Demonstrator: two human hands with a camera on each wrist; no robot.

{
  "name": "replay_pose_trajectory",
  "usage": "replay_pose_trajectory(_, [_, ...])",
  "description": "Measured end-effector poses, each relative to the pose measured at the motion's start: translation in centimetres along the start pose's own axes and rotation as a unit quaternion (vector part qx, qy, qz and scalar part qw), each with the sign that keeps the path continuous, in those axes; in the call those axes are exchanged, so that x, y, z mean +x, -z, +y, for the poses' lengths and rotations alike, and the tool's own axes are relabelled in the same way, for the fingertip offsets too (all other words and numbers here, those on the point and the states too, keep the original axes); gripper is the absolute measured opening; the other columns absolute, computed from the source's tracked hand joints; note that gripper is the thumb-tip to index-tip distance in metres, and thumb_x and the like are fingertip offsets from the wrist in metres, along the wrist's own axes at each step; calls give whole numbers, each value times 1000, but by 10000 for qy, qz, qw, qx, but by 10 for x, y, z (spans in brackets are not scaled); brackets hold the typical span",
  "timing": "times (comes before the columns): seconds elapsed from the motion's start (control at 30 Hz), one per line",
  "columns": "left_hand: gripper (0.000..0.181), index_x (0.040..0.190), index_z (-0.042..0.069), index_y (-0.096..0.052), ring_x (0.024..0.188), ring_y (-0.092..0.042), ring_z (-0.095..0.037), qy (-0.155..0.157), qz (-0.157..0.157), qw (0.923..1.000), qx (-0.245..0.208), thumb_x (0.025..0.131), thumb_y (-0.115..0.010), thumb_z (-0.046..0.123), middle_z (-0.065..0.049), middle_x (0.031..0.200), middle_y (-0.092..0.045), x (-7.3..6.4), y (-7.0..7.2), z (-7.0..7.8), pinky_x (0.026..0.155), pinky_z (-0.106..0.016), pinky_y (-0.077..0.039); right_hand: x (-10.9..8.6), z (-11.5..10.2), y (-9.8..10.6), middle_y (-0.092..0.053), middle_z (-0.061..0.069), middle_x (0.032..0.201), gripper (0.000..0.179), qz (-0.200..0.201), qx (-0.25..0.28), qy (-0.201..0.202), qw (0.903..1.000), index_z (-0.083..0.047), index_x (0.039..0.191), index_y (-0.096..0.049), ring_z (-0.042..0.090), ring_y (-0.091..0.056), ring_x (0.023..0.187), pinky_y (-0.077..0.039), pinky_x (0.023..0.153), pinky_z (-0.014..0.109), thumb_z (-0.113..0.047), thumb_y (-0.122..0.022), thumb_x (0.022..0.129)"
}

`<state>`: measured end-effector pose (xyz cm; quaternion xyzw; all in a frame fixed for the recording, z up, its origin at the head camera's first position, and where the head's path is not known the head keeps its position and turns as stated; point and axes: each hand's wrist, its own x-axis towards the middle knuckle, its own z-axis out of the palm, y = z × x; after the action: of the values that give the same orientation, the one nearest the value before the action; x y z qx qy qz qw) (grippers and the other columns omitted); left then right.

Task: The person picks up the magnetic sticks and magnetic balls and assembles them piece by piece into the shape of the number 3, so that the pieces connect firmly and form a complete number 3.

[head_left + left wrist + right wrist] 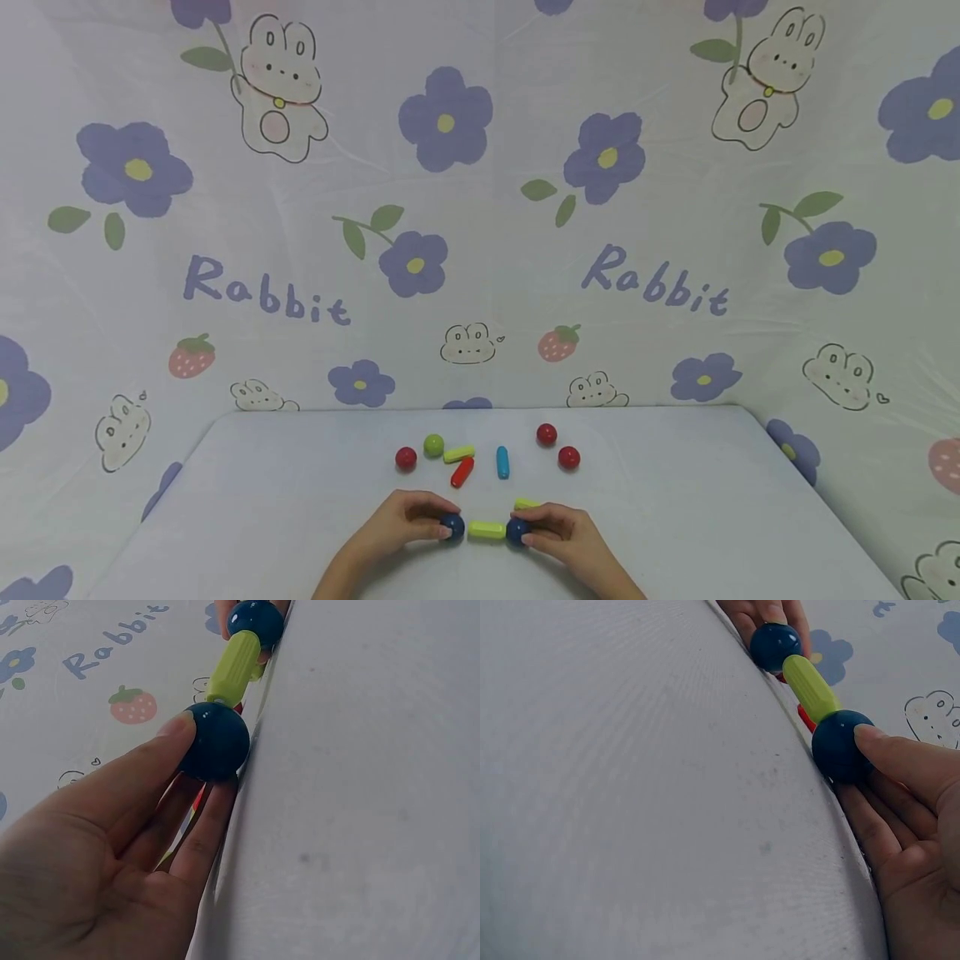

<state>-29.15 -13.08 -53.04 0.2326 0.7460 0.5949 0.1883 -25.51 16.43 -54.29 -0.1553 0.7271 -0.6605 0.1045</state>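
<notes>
My left hand (400, 523) pinches a dark blue ball (453, 527) between thumb and fingers. A second dark blue ball (516, 532) is pinched in my right hand (567, 533). Between the two balls lies a lime-green ribbed rod (487, 530), lined up with both. Its right end meets the right ball. A narrow gap shows at the left ball in the head view; in the left wrist view the rod (234, 669) comes close to that ball (217, 742). Partly hidden behind the right fingers is another lime-green rod (527, 504).
Farther back on the white table (300, 467) lie a red ball (406, 459), a green ball (433, 445), a lime-green rod (459, 454), a red rod (462, 472) and a blue rod (503, 462). Two more red balls (547, 434) sit back right. A patterned cloth hangs behind.
</notes>
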Motion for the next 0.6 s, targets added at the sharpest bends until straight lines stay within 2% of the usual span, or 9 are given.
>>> replay_pose_trajectory(0.17, [31, 108, 11, -65, 94, -57, -23, -8, -128, 9999, 5, 78, -69, 17, -5, 103, -63, 1, -1, 2, 81, -27, -46, 0, 0, 0, -58, 8, 115, 31, -12, 31, -3, 10000, -5, 109, -61, 20, -51, 109, -42, 85, 25, -12, -67, 80])
replay_pose_trajectory(0.5, [34, 109, 12, -64, 95, -57, -19, 102, -205, 9997, 41, 76, -71, 21, -2, 103, -63, 3, -1, -3, 83, -28, -44, 1, 1, 0, -58, 9, 115, 31, -10, 1, -49, 10000, -5, 109, -61, 20, -50, 110, -42, 85, 25, -12, -68, 80])
replay_pose_trajectory(0.6, [34, 109, 10, -64, 96, -57, -21, 30, -247, 9997, -5, 77, -70, 19, -3, 104, -63, 3, -2, -3, 83, -28, -45, 1, 1, 0, -58, 9, 115, 31, -7, 30, -56, 10000, -5, 109, -61, 20, -50, 110, -42, 85, 25, -12, -68, 79])
